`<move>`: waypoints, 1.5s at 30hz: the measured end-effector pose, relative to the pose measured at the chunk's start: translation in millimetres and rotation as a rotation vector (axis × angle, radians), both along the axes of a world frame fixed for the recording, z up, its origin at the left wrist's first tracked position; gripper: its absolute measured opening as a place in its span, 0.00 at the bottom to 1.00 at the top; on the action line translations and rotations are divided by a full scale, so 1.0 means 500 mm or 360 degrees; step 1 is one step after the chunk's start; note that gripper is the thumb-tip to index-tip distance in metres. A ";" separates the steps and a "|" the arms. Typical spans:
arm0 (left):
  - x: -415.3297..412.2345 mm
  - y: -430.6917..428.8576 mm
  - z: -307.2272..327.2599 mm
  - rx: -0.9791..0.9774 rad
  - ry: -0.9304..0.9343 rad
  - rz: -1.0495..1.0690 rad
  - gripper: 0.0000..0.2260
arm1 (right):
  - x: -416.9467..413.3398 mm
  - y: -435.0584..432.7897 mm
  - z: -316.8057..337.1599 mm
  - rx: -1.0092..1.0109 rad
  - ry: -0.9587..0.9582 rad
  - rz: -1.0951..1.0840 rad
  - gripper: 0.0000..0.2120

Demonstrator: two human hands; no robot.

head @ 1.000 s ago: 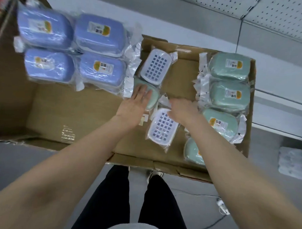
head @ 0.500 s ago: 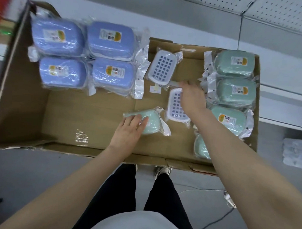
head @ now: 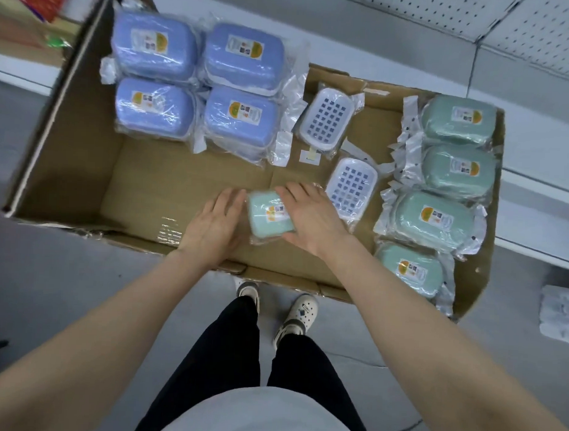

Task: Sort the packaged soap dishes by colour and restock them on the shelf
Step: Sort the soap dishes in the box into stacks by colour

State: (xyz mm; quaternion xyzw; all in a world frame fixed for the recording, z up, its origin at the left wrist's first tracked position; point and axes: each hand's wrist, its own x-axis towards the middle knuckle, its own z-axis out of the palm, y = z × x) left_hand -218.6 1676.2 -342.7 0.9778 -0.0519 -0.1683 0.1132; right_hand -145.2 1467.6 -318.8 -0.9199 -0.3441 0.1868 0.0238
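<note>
Looking down through the head view, a wide, shallow cardboard box [head: 69, 162] is seen open in front of the person, above a grey floor [head: 48, 287].

A pale green soap dish [head: 266, 214] in clear wrap lies on the box bottom near the front edge, label side up, and is framed by both hands. The left hand [head: 218, 226] is laid against its left side with the fingers straight and close together. The right hand [head: 312, 216] is spread over its right part, fingers extended across the top and thumb lying along the near edge. No curled grip is shown by either hand.

Four blue soap dishes [head: 243, 57] in wrap are grouped two by two at the far left of the box. Four green soap dishes [head: 457, 119] are lined up along the right side, one behind another. Between the groups, two white grid-topped dishes [head: 325, 120] are placed on a slant, the nearer one just beside the right hand's fingers.

A white shelf [head: 535, 204] is visible past the box on the right, with a perforated back panel [head: 541, 27] above it. Black trousers and pale shoes [head: 300, 312] are seen below the box.
</note>
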 end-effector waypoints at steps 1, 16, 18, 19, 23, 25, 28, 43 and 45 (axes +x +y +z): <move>-0.005 0.000 0.007 0.0020 -0.0005 0.0038 0.43 | -0.004 -0.009 0.022 0.0015 -0.0029 -0.0004 0.43; 0.039 -0.332 0.045 -0.0035 -0.0113 -0.0276 0.35 | -0.180 -0.458 0.111 -0.0212 -0.0034 -0.0818 0.42; 0.073 -0.358 0.033 -0.0017 -0.0124 -0.0256 0.37 | -0.185 -0.467 0.095 -0.0193 -0.0106 -0.0895 0.42; 0.092 -0.367 0.026 0.0005 -0.0127 -0.0254 0.38 | -0.185 -0.468 0.089 -0.0184 -0.0135 -0.0925 0.41; 0.166 -0.392 -0.011 0.0121 0.0042 -0.0241 0.45 | -0.177 -0.455 0.077 -0.0106 -0.0261 -0.0926 0.39; 0.186 -0.393 -0.032 0.0077 0.0110 -0.0191 0.45 | -0.161 -0.441 0.082 0.0017 -0.0392 -0.0929 0.35; 0.182 -0.379 -0.039 0.0009 0.0032 -0.0185 0.40 | -0.115 -0.417 0.088 0.0154 -0.0568 -0.0889 0.28; 0.047 -0.056 -0.017 -0.1076 0.0457 0.1148 0.25 | 0.276 -0.103 -0.006 -0.0031 -0.0059 -0.0488 0.31; 0.047 -0.022 -0.024 -0.0888 0.0383 0.1242 0.28 | 0.300 -0.077 -0.031 -0.0222 -0.0007 -0.0458 0.33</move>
